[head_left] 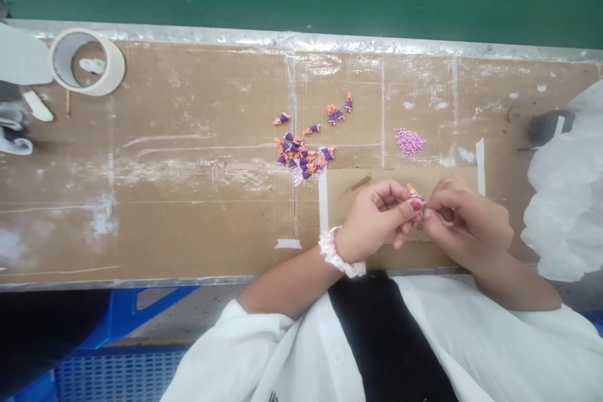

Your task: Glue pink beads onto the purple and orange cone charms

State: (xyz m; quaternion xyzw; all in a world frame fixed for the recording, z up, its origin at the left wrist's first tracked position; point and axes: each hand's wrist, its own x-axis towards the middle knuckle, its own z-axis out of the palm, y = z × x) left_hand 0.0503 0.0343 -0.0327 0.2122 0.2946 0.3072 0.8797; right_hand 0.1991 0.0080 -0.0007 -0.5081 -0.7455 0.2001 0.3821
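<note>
My left hand point(377, 220) pinches a small purple and orange figure point(412, 191) between thumb and fingers, over the near edge of the cardboard-covered table point(188, 201). My right hand point(466, 220) meets it from the right, fingertips pressed together at the same figure. What the right fingers hold is too small to make out. A pile of several matching purple and orange figures point(301, 154) lies up and to the left of my hands. A small heap of pink beads point(409, 141) sits just above them.
A roll of white tape point(87, 61) stands at the far left, beside white objects at the table's edge. A clear plastic bag point(570, 195) bulges at the right. A dark object point(546, 125) lies near it. A blue crate point(117, 352) sits below the table.
</note>
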